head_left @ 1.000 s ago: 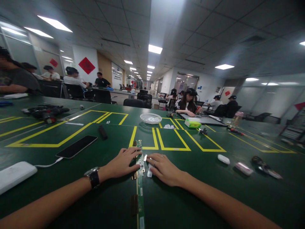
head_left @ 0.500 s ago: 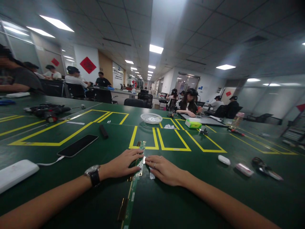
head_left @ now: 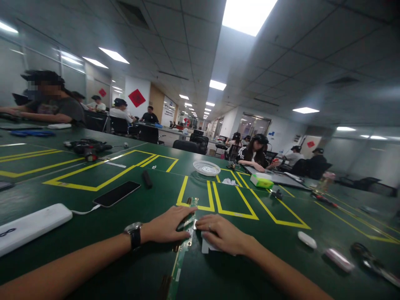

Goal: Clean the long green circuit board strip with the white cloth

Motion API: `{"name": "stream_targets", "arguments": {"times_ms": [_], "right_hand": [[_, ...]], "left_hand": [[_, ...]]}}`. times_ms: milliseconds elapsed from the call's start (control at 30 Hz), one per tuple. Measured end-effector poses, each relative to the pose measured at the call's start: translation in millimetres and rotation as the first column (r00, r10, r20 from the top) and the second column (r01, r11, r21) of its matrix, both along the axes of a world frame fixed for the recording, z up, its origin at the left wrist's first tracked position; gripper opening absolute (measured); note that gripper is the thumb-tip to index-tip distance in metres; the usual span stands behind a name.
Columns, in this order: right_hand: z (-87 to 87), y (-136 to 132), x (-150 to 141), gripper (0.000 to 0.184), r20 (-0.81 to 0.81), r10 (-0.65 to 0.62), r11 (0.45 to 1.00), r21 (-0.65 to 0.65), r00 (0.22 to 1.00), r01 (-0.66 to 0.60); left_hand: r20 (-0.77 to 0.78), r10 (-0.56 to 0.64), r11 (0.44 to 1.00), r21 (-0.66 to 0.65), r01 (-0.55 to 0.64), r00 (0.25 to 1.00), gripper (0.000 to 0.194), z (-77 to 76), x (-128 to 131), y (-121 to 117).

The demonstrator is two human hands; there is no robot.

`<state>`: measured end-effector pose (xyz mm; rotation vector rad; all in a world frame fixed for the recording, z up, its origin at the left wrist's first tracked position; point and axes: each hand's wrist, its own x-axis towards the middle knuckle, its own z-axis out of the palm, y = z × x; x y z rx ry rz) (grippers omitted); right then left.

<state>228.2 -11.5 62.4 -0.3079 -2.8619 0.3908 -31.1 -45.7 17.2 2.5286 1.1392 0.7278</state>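
Since a second ago, our one long, narrow green circuit board point(head_left: 179, 261) slants, near end leftward; work there seems ongoing. It lies under our left hand's point(head_left: 168, 225) unclenched thumb and fingers, grip unclear. Right hand point(head_left: 226, 235): fingertips at one small silver piece point(head_left: 195, 225), hold unclear. Left-beyond left hand: one black rectangular phone point(head_left: 118, 194).

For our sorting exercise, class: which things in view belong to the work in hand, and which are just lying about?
Seemingly part of the job:
circuit board, touched by left hand
white piece under right hand

Seemingly just lying about:
phone
white power bank
white basket
white case
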Motion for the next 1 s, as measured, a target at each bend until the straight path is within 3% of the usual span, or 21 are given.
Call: {"name": "stream_targets", "arguments": {"times_ms": [167,300,400,433,500,533,667,800,1000], "right_hand": [[2.9,13,-24,0.043,-0.01,0.008,0.998,0.056,1.0,-0.007],[-10.8,14,-20,0.049,0.058,0.063,0.998,0.017,0.996,-0.065],[-18.1,30,10,0.046,0.084,-0.138,0.99,0.047,0.987,0.135],[-18.8,39,22,0.045,0.102,-0.266,0.963,0.064,0.959,0.261],[-18.1,63,46,0.045,0.172,-0.591,0.806,0.087,0.788,0.586],[-17.3,75,57,0.048,0.185,-0.665,0.745,0.098,0.724,0.659],[-16.8,114,82,0.053,0.197,-0.784,0.616,0.135,0.588,0.776],[-27.5,129,90,0.06,0.189,-0.846,0.527,0.149,0.499,0.837],[-41.0,135,98,0.077,0.236,-0.862,0.489,0.152,0.448,0.859]], "left_hand": [[0.147,0.018,1.0,0.021,-0.021,0.989,0.067,2.3,0,0],[0.399,0.212,0.959,0.089,-0.268,0.892,0.046,-4.0,-2,9],[0.46,0.289,0.931,0.07,-0.358,0.84,0.039,-5.9,-2,14],[0.454,0.29,0.932,0.067,-0.357,0.842,0.038,-5.4,-2,14],[0.434,0.276,0.939,0.069,-0.337,0.858,0.038,-3.9,-1,13],[0.423,0.264,0.943,0.076,-0.324,0.867,0.038,-3.4,-1,11],[0.374,0.249,0.944,0.114,-0.31,0.893,0.04,-5.2,-2,9],[0.297,0.255,0.948,0.111,-0.299,0.92,0.043,-8.4,-2,10],[0.229,0.171,0.972,0.122,-0.203,0.958,0.041,-5.7,0,6]]}}
